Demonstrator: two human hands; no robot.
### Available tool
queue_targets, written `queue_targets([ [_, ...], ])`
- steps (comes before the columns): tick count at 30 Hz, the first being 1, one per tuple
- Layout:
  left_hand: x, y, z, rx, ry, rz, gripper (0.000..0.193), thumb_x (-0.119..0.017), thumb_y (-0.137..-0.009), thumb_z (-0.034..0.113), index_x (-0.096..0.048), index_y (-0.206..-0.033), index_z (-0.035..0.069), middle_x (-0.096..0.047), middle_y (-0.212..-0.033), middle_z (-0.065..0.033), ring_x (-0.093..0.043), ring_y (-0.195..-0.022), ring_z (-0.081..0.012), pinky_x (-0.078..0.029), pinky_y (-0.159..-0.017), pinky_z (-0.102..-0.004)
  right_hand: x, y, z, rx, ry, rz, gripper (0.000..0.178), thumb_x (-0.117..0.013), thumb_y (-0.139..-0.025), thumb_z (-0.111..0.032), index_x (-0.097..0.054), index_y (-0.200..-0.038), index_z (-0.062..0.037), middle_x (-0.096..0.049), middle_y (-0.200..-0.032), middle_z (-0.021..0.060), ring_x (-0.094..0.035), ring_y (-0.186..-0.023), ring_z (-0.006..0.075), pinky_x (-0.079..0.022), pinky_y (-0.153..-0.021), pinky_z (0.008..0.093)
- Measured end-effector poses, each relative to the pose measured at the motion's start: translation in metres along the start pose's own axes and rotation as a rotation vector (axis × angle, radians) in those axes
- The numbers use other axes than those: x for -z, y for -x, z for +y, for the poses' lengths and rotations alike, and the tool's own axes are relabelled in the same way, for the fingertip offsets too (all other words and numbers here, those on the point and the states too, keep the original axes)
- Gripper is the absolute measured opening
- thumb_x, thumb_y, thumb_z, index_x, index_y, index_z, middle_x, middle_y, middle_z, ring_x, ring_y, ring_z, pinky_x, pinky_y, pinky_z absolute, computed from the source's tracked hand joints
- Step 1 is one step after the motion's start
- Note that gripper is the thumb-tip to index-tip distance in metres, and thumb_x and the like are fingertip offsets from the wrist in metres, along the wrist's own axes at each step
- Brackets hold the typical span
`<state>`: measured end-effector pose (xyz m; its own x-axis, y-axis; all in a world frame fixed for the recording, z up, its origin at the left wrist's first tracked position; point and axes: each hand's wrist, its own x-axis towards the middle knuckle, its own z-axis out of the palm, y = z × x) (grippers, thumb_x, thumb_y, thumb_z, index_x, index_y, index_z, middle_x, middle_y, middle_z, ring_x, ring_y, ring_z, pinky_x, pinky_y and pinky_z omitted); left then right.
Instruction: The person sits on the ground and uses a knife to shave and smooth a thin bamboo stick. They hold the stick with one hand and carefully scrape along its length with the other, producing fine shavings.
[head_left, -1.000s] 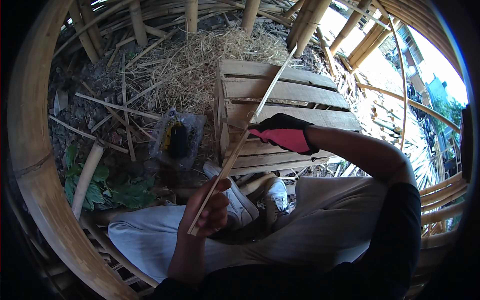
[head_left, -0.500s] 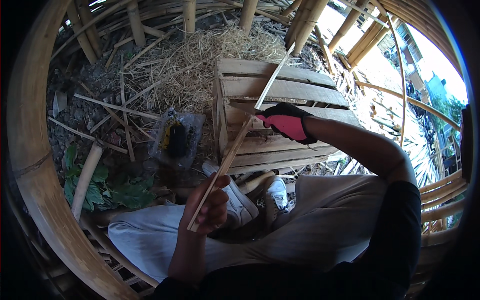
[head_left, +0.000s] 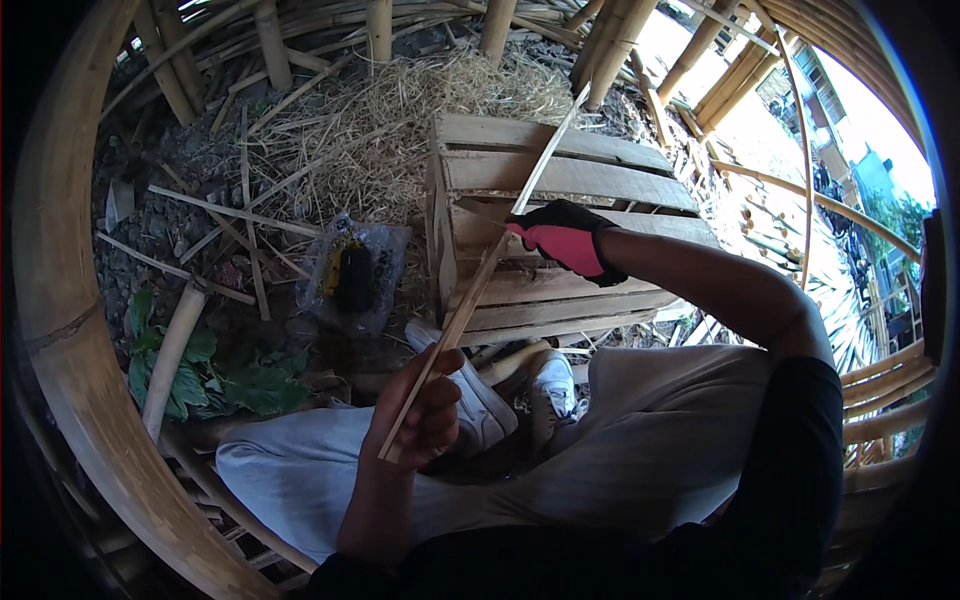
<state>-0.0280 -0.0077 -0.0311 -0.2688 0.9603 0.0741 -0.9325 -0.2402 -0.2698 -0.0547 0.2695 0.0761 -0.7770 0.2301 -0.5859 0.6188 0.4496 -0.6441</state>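
A long split bamboo strip point(head_left: 466, 312) slants from my lap up over the wooden crate. My bare left hand point(head_left: 423, 412) is closed around its lower part, with the cut end sticking out below the fist. My right hand point(head_left: 562, 242), in a black and pink glove, is closed at the strip's middle, above the crate. From its fingers a thin pointed blade point(head_left: 482, 211), seemingly of a knife, juts left across the strip. The knife's handle is hidden in the glove. The strip's pale upper part runs on past the glove toward the far posts.
The slatted wooden crate point(head_left: 570, 173) stands before my feet. Left of it lies a clear plastic bag point(head_left: 355, 275) with something black and yellow. Straw shavings point(head_left: 400, 130), loose sticks and green leaves point(head_left: 255, 385) cover the ground. A thick bamboo pole point(head_left: 75, 330) curves along the left.
My gloved right hand has shifted very slightly up and left along the strip, the blade with it. The left hand keeps its hold in nearly the same place.
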Motion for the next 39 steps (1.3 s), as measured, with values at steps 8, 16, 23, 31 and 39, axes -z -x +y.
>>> queue_targets([
  [8,0.002,-0.002,0.003,0.018,0.015,0.002,0.029,-0.029,-0.112,0.033,-0.048,-0.105,0.011,-0.046,-0.052,-0.0024,-0.040,-0.032,-0.0102,-0.029,-0.030,-0.0228,0.001,-0.006,0.002,-0.017,0.058,0.061,0.035,-0.064,-0.097,-0.045,-0.074,-0.092,-0.0114,-0.061,-0.074,-0.0023,-0.048,-0.061,0.0093,-0.039,-0.057,0.0272],
  [16,0.001,-0.001,0.000,0.011,-0.016,0.033,0.029,-0.028,-0.112,0.033,-0.046,-0.102,0.013,-0.045,-0.052,-0.0010,-0.038,-0.031,-0.0099,-0.027,-0.030,-0.0221,-0.002,-0.002,0.004,-0.055,0.082,0.075,0.040,-0.065,-0.096,-0.047,-0.067,-0.078,-0.0116,-0.054,-0.065,-0.0019,-0.043,-0.055,0.0082,-0.033,-0.049,0.0309],
  [23,0.001,-0.003,0.002,0.004,-0.069,0.077,0.029,-0.028,-0.112,0.034,-0.047,-0.104,0.013,-0.044,-0.051,0.0002,-0.037,-0.031,-0.0077,-0.026,-0.030,-0.0218,-0.008,-0.009,0.007,-0.060,0.020,0.034,0.043,-0.061,-0.095,-0.054,-0.073,-0.096,-0.0130,-0.058,-0.070,-0.0027,-0.051,-0.066,0.0078,-0.043,-0.062,0.0275],
  [31,0.001,0.001,0.000,-0.011,-0.108,0.055,0.029,-0.029,-0.112,0.034,-0.048,-0.105,0.013,-0.044,-0.052,0.0023,-0.038,-0.032,-0.0068,-0.026,-0.031,-0.0213,-0.015,-0.006,0.012,0.067,0.125,0.062,0.044,-0.057,-0.098,-0.046,-0.058,-0.074,-0.0088,-0.050,-0.065,-0.0004,-0.042,-0.054,0.0104,-0.036,-0.050,0.0287],
  [39,0.003,0.001,0.001,-0.003,-0.015,0.014,0.027,-0.030,-0.111,0.032,-0.047,-0.106,0.012,-0.046,-0.055,-0.0004,-0.041,-0.033,-0.0095,-0.031,-0.032,-0.0229,-0.024,-0.007,0.012,0.091,0.157,-0.133,0.039,-0.060,-0.096,-0.037,-0.070,-0.122,-0.0098,-0.067,-0.086,0.0016,-0.057,-0.072,0.0093,-0.049,-0.063,0.0289],
])
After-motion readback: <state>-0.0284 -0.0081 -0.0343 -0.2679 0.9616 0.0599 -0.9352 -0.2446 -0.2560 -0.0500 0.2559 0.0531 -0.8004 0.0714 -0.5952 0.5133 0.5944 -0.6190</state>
